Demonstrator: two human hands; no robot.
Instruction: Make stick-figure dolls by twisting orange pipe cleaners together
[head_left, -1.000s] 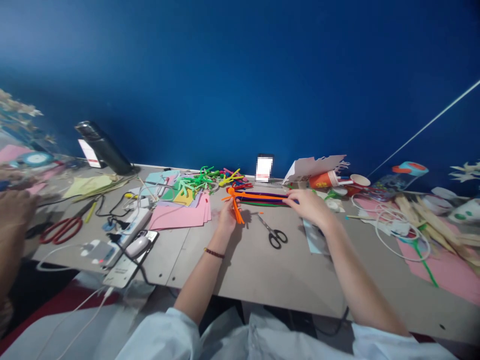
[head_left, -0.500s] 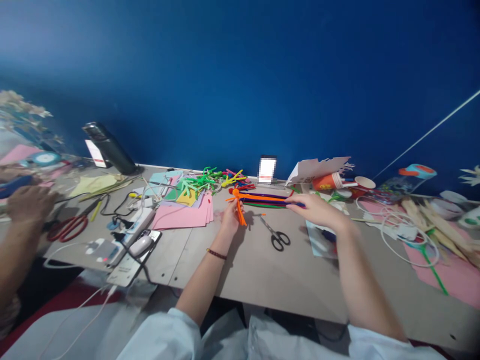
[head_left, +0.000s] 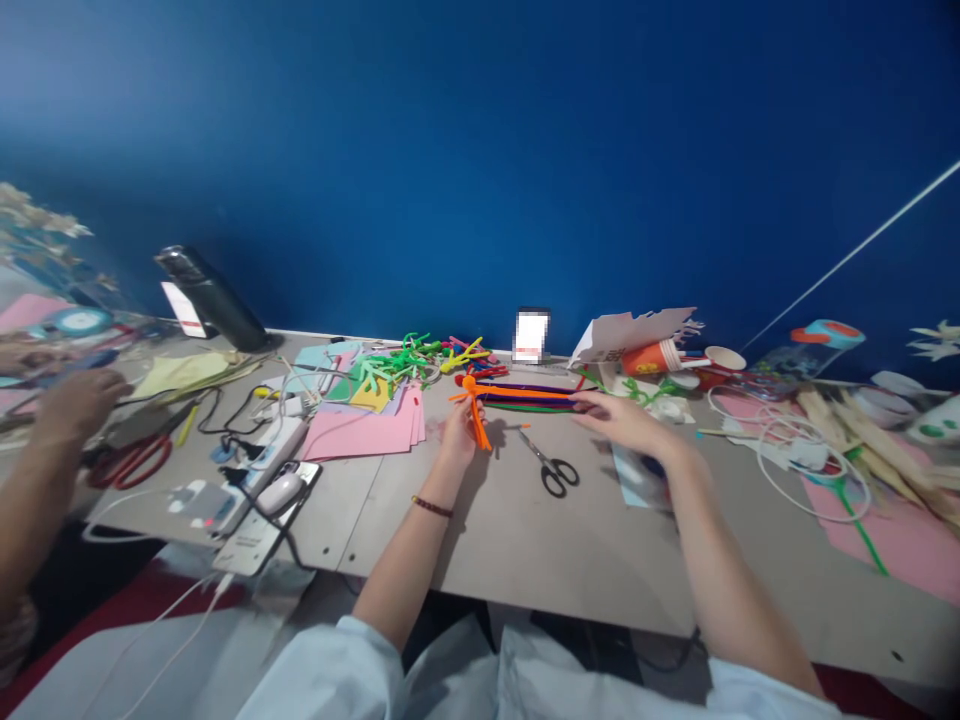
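Note:
My left hand [head_left: 458, 430] is closed around an orange pipe-cleaner figure [head_left: 477, 422], whose round top and dangling legs show above and beside the fingers. My right hand [head_left: 611, 418] has its fingertips pinched at the right end of a long orange pipe cleaner [head_left: 529, 394]. This strand runs leftward to the figure; whether it is joined there I cannot tell. Purple pipe cleaners [head_left: 517, 404] and a green one [head_left: 529, 409] lie alongside it on the table. Black-handled scissors [head_left: 557, 477] rest between my forearms, blades pointing away from me.
Coloured paper [head_left: 360, 436] and a heap of green pipe-cleaner pieces [head_left: 409, 358] lie left. A power strip [head_left: 259, 462] and red-handled scissors [head_left: 131, 462] sit farther left, near a co-worker's hand [head_left: 79, 410]. A phone [head_left: 532, 335] leans at the wall. Paper cups [head_left: 652, 357] lie right.
My right hand has shifted slightly left, and the purple tip that stuck out past its fingers no longer shows. The co-worker's hand has moved a little right. My left hand keeps its hold.

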